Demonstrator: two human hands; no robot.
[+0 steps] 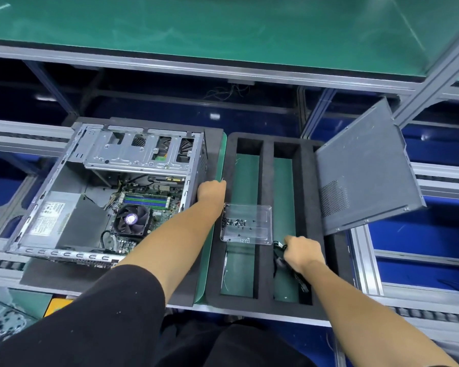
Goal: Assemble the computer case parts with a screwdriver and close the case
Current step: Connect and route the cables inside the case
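The computer case (112, 192) is lying on its side with the open face up, left of the black foam tray (268, 197) that serves as my landmark here. Lying this way, it is exposing the motherboard, the cooler fan (131, 219) and the grey power supply (51, 218) to work from above. The side panel (366, 170) is leaning upright at the right edge of the tray, probably parked there out of the way until the case is ready for closing. A clear plastic dish (249, 223) holding small dark screws is sitting across the tray's 2 green-floored slots, near both hands.

The left hand (212, 190) is reaching to the gap between the tray and the case, fingers curled; what it is gripping, if anything, I cannot tell. The right hand (304, 251) is closing around a dark cabled part (297, 276) lying in the tray's right slot, seemingly to lift it out for fitting; whether this is the screwdriver is unclear.

Raised letters on the dish's near edge are showing reversed and are not readable. The white label on the power supply is too blurred to read.
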